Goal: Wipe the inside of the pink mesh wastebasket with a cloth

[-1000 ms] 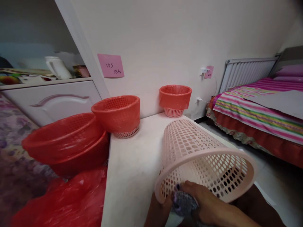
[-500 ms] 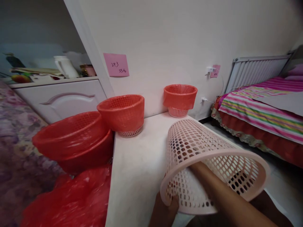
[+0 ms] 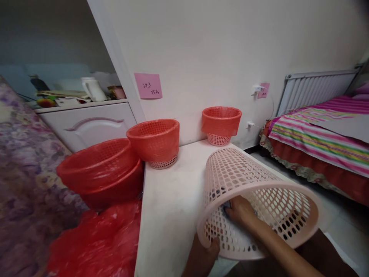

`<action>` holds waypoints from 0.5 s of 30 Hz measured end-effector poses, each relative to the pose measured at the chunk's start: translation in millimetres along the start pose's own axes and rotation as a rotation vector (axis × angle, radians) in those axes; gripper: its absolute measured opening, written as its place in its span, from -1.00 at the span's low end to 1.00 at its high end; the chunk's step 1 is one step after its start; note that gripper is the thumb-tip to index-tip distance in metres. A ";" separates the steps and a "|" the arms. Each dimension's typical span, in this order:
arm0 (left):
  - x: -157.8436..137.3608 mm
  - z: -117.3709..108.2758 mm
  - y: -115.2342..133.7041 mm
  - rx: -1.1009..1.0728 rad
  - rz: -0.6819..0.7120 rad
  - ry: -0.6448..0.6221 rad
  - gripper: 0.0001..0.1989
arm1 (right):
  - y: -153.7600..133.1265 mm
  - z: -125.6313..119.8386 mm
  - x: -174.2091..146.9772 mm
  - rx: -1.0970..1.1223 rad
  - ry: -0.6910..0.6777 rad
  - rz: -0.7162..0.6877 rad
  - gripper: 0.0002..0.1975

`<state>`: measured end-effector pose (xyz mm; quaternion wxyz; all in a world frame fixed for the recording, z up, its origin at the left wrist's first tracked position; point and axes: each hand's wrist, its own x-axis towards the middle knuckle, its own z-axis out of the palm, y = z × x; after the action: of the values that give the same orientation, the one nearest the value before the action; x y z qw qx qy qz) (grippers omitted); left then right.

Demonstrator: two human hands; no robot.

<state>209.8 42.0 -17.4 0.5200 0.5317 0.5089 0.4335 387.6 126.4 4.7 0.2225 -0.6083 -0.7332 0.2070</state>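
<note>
A: Two hands are on the pale pink basket (image 3: pixel 253 200), and both are yours. It lies tipped on its side at the near end of the white tabletop (image 3: pixel 170 200), mouth turned toward you and to the right, base pointing at the wall.

B: Where exactly does your left hand (image 3: pixel 206 252) sit?

A: Low at the near rim. Your thumb hooks over the edge of the mouth and your fingers are closed on the rim from below, so that hand grips the basket itself.

B: And your right hand (image 3: pixel 240 209)?

A: Your forearm comes in from the lower right and runs through the open mouth; the hand is inside, pressed toward the left wall of the mesh. Your fingers are curled around something small and dark, but the mesh and the hand hide it, so I cannot tell how firmly they close or what it is.

B: What stands around you?

A: Two smaller baskets lined with red bags stand upright against the wall, one (image 3: pixel 154 140) at the left corner of the tabletop and one (image 3: pixel 221 122) farther back. A larger red tub (image 3: pixel 100 169) sits off the left edge, above crumpled red plastic (image 3: pixel 98 242). A pink note (image 3: pixel 149 85) is stuck on the wall, and a striped bed (image 3: pixel 319 134) lies well apart on the right.
</note>
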 end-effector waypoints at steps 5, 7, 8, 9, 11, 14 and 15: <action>3.0 -5.5 0.3 0.047 0.055 0.044 -0.51 | 0.9 -2.4 -53.9 0.037 -0.104 -0.104 -0.32; 5.1 -11.4 3.7 0.085 0.053 0.022 -0.53 | -1.7 -9.3 -67.2 0.182 -0.168 -0.143 -0.38; 6.1 -15.0 6.5 0.087 0.052 0.017 -0.53 | -3.3 -13.6 -70.2 0.294 -0.215 -0.158 -0.41; 7.2 -18.7 10.0 0.082 0.055 0.028 -0.54 | -4.9 -18.0 -70.3 0.412 -0.263 -0.167 -0.44; 9.0 -25.4 17.1 0.071 0.083 0.078 -0.53 | -6.8 -25.9 -61.7 0.571 -0.295 -0.168 -0.46; 9.8 -29.2 22.2 0.078 0.111 0.128 -0.51 | -3.8 -32.0 -30.9 0.500 -0.035 -0.124 -0.45; 9.5 -28.0 21.3 0.084 0.089 0.119 -0.53 | -1.1 -32.1 -18.3 0.443 0.086 -0.093 -0.47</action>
<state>185.0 55.8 5.4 0.4463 0.5482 0.5326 0.4655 408.2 109.2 30.1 0.3912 -0.5183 -0.6870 0.3263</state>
